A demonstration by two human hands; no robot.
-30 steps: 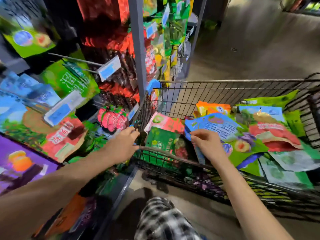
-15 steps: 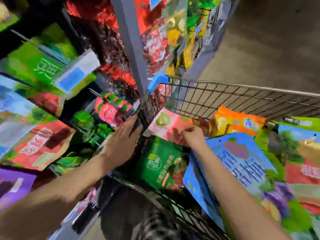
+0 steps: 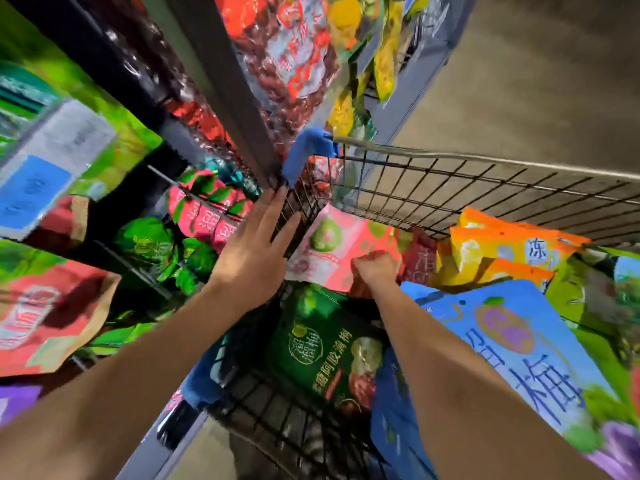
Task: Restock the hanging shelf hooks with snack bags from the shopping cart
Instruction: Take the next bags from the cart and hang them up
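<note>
The wire shopping cart [image 3: 485, 188] holds several snack bags. My right hand [image 3: 375, 268] is curled, knuckles up, gripping the lower edge of a pink bag [image 3: 332, 244] that leans in the cart's far left corner. My left hand [image 3: 258, 244] lies flat with straight fingers against the cart's left wire wall. A dark green bag [image 3: 322, 355] lies below the pink one, and a large blue bag [image 3: 502, 344] sits under my right forearm. On the shelf hooks at left hang matching pink bags [image 3: 204, 216] and green bags [image 3: 152, 247].
A grey shelf upright [image 3: 221, 81] rises just beyond the cart's blue corner bumper [image 3: 304, 150]. Orange bags [image 3: 502, 247] lie at the cart's far side. More hanging bags and a blue price tag [image 3: 34, 188] fill the left. Bare floor [image 3: 536, 81] lies right.
My right hand left the blue bag and reached forward to the pink bag, closing on it. My left hand slid along the cart's side wall. My view moved closer and lower.
</note>
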